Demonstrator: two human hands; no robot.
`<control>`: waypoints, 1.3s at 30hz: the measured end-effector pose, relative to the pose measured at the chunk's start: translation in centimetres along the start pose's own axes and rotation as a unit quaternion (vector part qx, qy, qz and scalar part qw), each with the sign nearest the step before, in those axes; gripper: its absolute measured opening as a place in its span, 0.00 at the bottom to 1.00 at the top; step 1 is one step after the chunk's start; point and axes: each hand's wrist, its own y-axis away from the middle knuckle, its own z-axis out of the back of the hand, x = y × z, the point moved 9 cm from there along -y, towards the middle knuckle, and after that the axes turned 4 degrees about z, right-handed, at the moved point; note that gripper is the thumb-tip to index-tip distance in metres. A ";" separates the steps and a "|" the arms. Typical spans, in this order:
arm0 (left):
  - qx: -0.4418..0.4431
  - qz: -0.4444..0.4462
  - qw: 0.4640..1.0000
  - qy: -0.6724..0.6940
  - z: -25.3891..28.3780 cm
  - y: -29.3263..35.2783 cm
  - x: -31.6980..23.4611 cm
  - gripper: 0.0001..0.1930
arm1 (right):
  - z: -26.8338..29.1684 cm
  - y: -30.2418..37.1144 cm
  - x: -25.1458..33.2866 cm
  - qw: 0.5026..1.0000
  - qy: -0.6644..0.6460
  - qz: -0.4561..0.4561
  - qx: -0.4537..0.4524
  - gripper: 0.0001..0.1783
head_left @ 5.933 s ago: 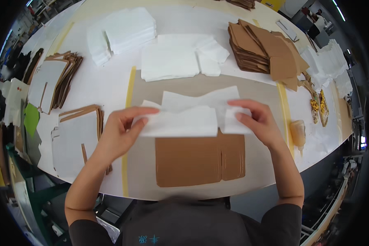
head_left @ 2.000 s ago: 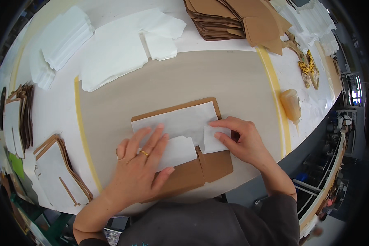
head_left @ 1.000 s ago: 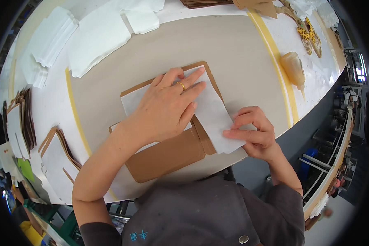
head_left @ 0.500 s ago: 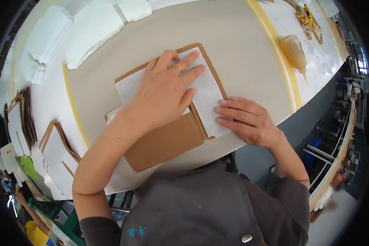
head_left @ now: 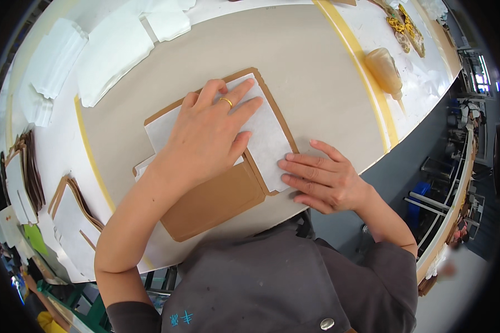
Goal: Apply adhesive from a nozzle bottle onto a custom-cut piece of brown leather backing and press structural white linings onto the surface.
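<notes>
A brown leather-like piece lies tilted on the grey work mat, with a white lining sheet on its upper and right parts. Brown margins show along the sheet's far and right edges. My left hand, a ring on one finger, presses flat on the sheet with fingers spread, covering its middle. At the sheet's lower right corner, my right hand rests its fingertips on the edge, fingers stretched and apart. A narrow slit separates the sheet's right strip from the bare brown panel.
White sheets lie stacked at the far left. Brown pieces with white linings sit at the left edge. A squeeze bottle of amber liquid lies at the right, beyond yellow tape. Patterned yellow items lie at the far right.
The whole view has shifted slightly. My right hand's fingers have spread wider at the sheet's lower right corner. My left hand stays pressed on the sheet.
</notes>
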 end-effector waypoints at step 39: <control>-0.015 0.017 0.997 -0.079 0.4 -1.4 -1.7 0.26 | -1.5 3.0 1.7 0.978 -0.101 -0.179 -0.019 0.28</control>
